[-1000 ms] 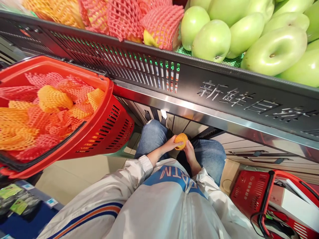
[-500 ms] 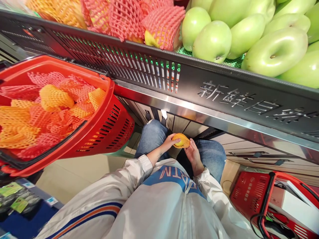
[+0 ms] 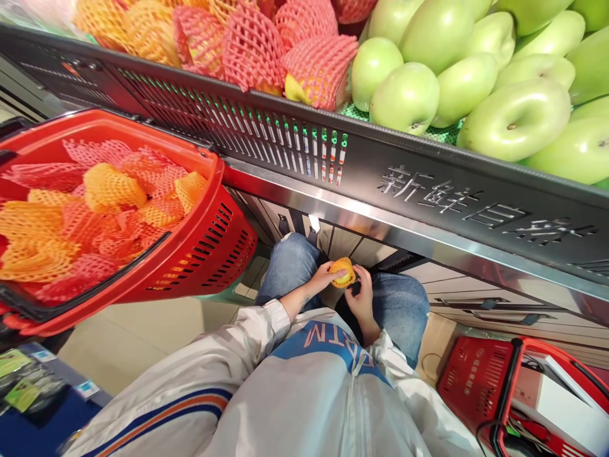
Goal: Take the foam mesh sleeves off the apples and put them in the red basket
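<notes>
A yellow-green fruit [image 3: 340, 276] sits inside an orange foam net [image 3: 343, 263] between my knees. My left hand [image 3: 326, 275] is closed around the netted fruit, its thumb lying across the front. On the other side, my right hand [image 3: 362, 297] has curled fingers at the rim of the net, which they appear to grip; the exact fingertip contact is too small to make out. The rim faces my right hand, with part of the fruit showing through the opening.
To the left stands a red shopping basket [image 3: 209, 222] full of pink and orange foam nets [image 3: 114, 188]. Ahead, a black display rail [image 3: 285, 136] fronts net-wrapped fruit [image 3: 252, 47] and green apples [image 3: 404, 95]. Another red basket [image 3: 469, 374] with a white box is at right.
The net's end, drawn out toward my right hand before, is now bunched into a rounder shape with its opening showing. My right hand's fingers have curled and moved up slightly. My left hand keeps its hold.
</notes>
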`<action>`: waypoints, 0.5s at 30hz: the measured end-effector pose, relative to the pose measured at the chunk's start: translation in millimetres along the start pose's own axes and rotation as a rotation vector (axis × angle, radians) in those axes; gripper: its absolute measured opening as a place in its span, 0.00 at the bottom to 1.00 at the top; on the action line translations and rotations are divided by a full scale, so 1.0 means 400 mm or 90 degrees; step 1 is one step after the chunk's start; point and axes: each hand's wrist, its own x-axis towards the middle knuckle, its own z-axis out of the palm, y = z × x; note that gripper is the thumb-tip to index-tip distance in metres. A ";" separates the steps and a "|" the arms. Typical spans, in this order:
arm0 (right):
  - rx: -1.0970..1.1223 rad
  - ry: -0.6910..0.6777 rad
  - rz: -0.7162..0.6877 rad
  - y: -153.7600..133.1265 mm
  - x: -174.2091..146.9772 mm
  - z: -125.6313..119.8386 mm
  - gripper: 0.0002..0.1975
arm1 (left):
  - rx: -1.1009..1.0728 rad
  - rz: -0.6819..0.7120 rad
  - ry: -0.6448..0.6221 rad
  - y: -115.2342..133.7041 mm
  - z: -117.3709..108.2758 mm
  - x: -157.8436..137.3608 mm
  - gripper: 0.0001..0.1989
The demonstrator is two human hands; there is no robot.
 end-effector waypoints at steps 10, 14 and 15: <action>-0.062 -0.047 0.013 0.038 -0.003 0.018 0.36 | 0.051 0.005 0.015 -0.030 -0.003 0.001 0.28; -0.034 -0.033 0.028 0.049 0.000 0.016 0.38 | 0.054 0.001 0.058 -0.039 -0.006 0.014 0.28; -0.023 -0.032 0.032 0.052 0.001 0.016 0.38 | 0.060 0.004 0.068 -0.039 -0.007 0.016 0.26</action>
